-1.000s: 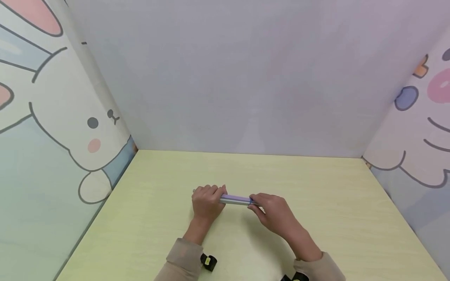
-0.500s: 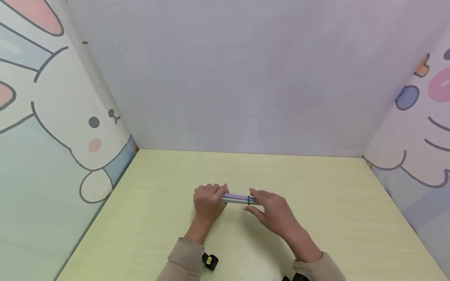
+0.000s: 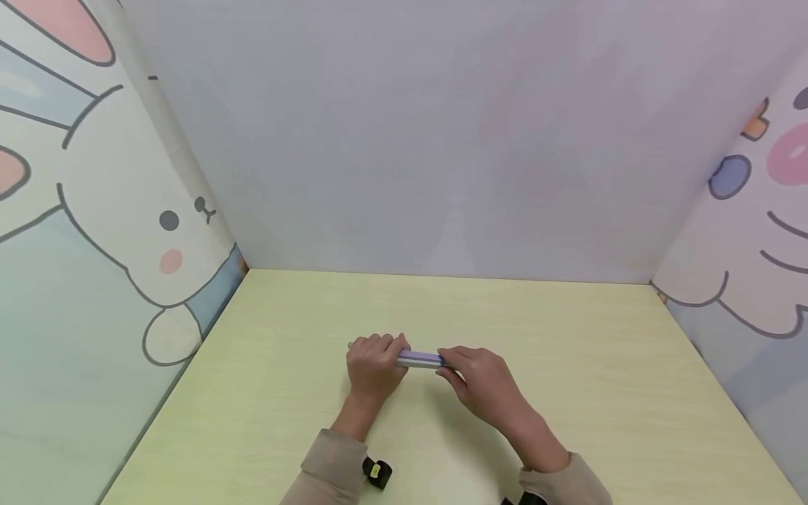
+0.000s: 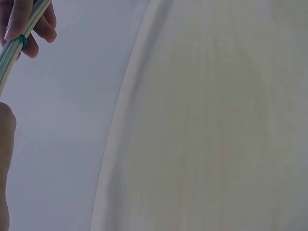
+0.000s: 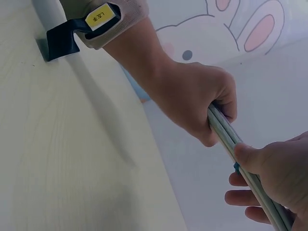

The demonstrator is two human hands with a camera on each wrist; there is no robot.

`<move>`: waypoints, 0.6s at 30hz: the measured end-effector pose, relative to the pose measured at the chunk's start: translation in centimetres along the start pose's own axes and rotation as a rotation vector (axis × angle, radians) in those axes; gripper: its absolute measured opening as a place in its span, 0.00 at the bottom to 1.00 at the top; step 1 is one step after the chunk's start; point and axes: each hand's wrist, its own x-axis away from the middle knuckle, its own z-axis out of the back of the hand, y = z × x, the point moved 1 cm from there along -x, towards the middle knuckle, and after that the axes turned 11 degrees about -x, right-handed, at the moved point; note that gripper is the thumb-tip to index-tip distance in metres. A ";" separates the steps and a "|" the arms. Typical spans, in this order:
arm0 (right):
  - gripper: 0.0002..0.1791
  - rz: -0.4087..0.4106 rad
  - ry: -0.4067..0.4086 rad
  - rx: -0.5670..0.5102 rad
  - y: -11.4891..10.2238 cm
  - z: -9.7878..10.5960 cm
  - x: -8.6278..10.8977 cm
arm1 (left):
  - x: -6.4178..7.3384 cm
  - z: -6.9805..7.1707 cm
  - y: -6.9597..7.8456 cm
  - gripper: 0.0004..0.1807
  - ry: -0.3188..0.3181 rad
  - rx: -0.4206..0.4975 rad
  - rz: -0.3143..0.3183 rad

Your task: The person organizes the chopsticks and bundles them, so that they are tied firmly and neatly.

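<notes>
A bundle of thin, pale rods [image 3: 419,359], lilac and whitish green, is held roughly level above the table. My left hand [image 3: 374,366] grips its left part in a fist, and a short tip sticks out past the knuckles. At the other end, my right hand [image 3: 485,386] pinches it with thumb and fingers. A blue-green band [image 5: 236,167] circles the rods beneath the right thumb and fingers, as the right wrist view shows. The left wrist view catches the bundle [image 4: 8,57] at its edge. The right hand covers the rods' right end in the head view.
The pale yellow table [image 3: 303,308] reaches back to a plain grey wall [image 3: 404,140]. Side panels with cartoon animals [image 3: 126,210] stand left and right. Black wrist mounts [image 3: 377,473] sit at both cuffs.
The right hand loosened, its thumb and fingers spreading off the band, then closed on the bundle again slightly further left. The left hand kept its grip almost in place.
</notes>
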 end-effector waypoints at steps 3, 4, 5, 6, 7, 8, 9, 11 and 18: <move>0.17 0.008 -0.008 0.010 -0.3 -0.5 -0.2 | -0.1 -0.1 0.4 0.12 0.008 0.005 -0.019; 0.17 0.008 -0.009 0.012 -0.3 -0.6 -0.3 | -0.1 -0.1 0.5 0.13 0.009 0.006 -0.023; 0.18 0.007 -0.010 0.014 -0.4 -0.7 -0.4 | -0.2 -0.1 0.7 0.13 0.007 0.005 -0.027; 0.19 0.000 -0.013 0.013 -0.5 -0.7 -0.4 | -0.2 -0.1 0.7 0.14 0.004 0.004 -0.029; 0.22 -0.008 -0.012 0.015 -0.5 -0.7 -0.5 | -0.3 0.0 0.8 0.14 0.000 0.002 -0.030; 0.24 -0.015 -0.010 0.019 -0.5 -0.6 -0.4 | -0.3 0.0 0.7 0.14 -0.005 0.001 -0.029; 0.27 -0.024 -0.004 0.020 -0.4 -0.5 -0.4 | -0.4 0.1 0.7 0.14 -0.009 -0.002 -0.026; 0.31 -0.033 0.014 0.010 -0.1 -0.1 -0.2 | -0.5 0.2 0.4 0.14 -0.022 -0.006 -0.018; 0.17 0.022 0.023 -0.066 0.6 0.5 0.2 | -0.3 0.3 -0.2 0.09 -0.044 -0.008 -0.014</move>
